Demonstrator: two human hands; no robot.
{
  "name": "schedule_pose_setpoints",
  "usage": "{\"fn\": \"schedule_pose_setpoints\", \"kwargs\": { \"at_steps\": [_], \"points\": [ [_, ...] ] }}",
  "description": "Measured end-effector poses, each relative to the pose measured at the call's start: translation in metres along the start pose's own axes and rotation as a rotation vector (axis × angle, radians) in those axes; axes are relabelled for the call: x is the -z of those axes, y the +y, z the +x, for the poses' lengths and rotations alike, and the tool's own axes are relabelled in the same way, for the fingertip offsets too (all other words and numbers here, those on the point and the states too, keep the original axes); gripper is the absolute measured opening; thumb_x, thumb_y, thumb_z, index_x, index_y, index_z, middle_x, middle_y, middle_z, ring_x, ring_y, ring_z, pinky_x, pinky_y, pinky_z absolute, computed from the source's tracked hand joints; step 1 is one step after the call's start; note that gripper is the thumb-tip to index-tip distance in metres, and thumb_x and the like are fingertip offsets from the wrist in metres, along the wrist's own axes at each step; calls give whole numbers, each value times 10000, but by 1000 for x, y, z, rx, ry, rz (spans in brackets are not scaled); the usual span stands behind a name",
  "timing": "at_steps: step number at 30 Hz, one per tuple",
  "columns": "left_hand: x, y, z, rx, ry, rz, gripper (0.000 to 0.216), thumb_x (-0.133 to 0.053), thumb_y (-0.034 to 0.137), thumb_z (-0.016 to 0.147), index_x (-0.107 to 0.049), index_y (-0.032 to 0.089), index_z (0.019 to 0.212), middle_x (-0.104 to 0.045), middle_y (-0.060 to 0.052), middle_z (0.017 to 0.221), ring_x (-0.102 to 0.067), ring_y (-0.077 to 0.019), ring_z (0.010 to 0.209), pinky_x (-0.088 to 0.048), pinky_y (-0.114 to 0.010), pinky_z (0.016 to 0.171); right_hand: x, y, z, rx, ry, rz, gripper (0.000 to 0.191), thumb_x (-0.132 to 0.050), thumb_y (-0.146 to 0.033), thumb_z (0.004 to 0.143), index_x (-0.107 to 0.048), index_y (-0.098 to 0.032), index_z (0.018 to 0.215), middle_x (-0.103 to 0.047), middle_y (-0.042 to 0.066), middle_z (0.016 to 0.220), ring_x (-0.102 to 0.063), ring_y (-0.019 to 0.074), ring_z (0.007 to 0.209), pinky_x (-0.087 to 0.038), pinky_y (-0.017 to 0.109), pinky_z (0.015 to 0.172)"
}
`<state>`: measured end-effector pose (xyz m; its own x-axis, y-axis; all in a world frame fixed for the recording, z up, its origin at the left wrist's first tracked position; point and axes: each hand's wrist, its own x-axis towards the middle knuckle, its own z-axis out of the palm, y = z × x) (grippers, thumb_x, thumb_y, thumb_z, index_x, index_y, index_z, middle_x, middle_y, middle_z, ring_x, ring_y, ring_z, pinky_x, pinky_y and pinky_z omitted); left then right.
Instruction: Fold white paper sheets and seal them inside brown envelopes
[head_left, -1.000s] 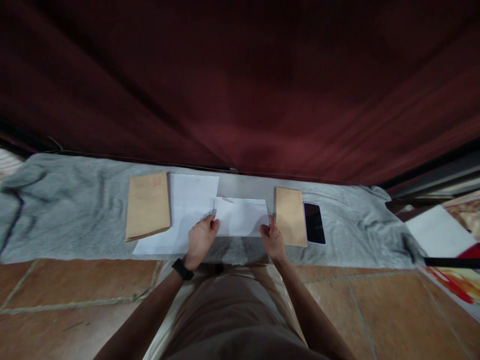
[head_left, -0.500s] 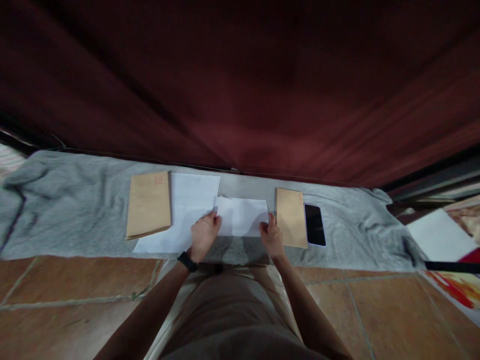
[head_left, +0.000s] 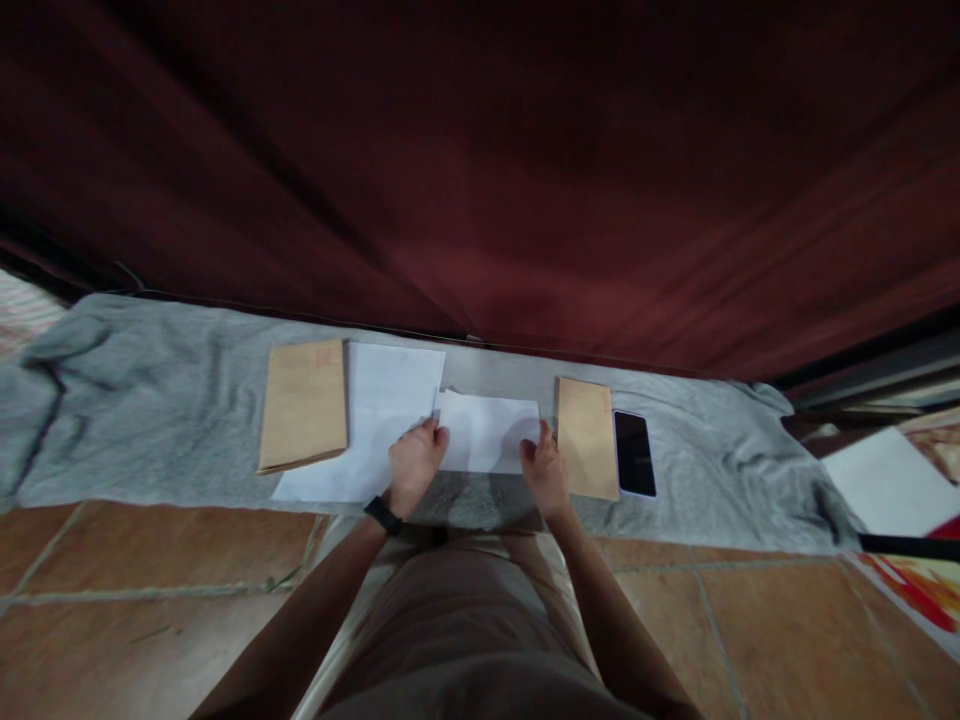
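A white sheet of paper [head_left: 486, 432], smaller than the one to its left, lies between my two hands. My left hand [head_left: 417, 462] pinches its left edge, thumb on top. At the opposite edge, my right hand [head_left: 544, 474] grips the paper between thumb and curled fingers. Larger white paper [head_left: 390, 400] lies partly under my left wrist and under a stack of brown envelopes [head_left: 304, 405] at the left. Just right of my right hand is another brown envelope [head_left: 589, 440], with a dark-screened phone [head_left: 634, 455] beside it.
Grey cloth [head_left: 172, 400] covers the narrow bench. A dark red curtain [head_left: 480, 180] hangs along its far side. At the far right, a white sheet [head_left: 889, 485] lies near a red and yellow printed item [head_left: 922, 590]. The floor [head_left: 795, 620] is tiled.
The view has shifted slightly. Both hands keep their hold on the small paper, with hardly any movement against the bench.
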<state>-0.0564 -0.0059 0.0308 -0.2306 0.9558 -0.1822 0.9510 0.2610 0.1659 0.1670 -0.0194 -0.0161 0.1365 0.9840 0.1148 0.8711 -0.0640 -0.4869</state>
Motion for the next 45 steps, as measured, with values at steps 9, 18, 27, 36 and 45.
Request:
{"fn": "schedule_pose_setpoints", "kwargs": {
  "at_steps": [9,18,27,36,45],
  "points": [
    [2,3,-5,-18,9,-5,410,-361,367,1031,-681,138,1147,-743,-175,931,-719,-295,900,-487,-341,751,9,-8,1,9,-37,-111,502,-432,-354,1049,-452,-85,1473,-679,234,1160,-718,279,852,-518,332,706],
    [-5,5,-5,-28,49,18,388,-342,327,1041,-661,148,1171,-757,-161,942,-736,-307,871,-519,-363,736,15,-15,2,-22,-112,-308,461,-376,-325,1073,-437,-129,1486,-626,201,1289,-716,259,941,-525,313,719],
    [-6,6,-5,-28,80,31,368,-350,312,1042,-650,141,1172,-757,-161,938,-739,-297,865,-519,-357,728,3,-6,-1,225,59,-141,440,-397,-282,1052,-482,-128,1455,-560,219,1392,-559,321,1257,-503,481,1004],
    [-10,6,-4,-24,115,34,367,-351,302,1034,-664,133,1125,-746,-162,889,-739,-294,842,-515,-351,706,-26,-19,-20,476,-5,-66,528,-415,-298,1062,-382,-127,1560,-296,157,1658,-250,296,1544,-350,511,1215],
    [-13,2,-3,-74,178,70,324,-358,299,1047,-603,134,1180,-722,-132,923,-721,-259,827,-532,-341,713,-30,-21,-23,460,4,-150,529,-438,-325,1065,-397,-146,1561,-292,152,1659,-295,297,1531,-310,512,1230]
  ]
}}
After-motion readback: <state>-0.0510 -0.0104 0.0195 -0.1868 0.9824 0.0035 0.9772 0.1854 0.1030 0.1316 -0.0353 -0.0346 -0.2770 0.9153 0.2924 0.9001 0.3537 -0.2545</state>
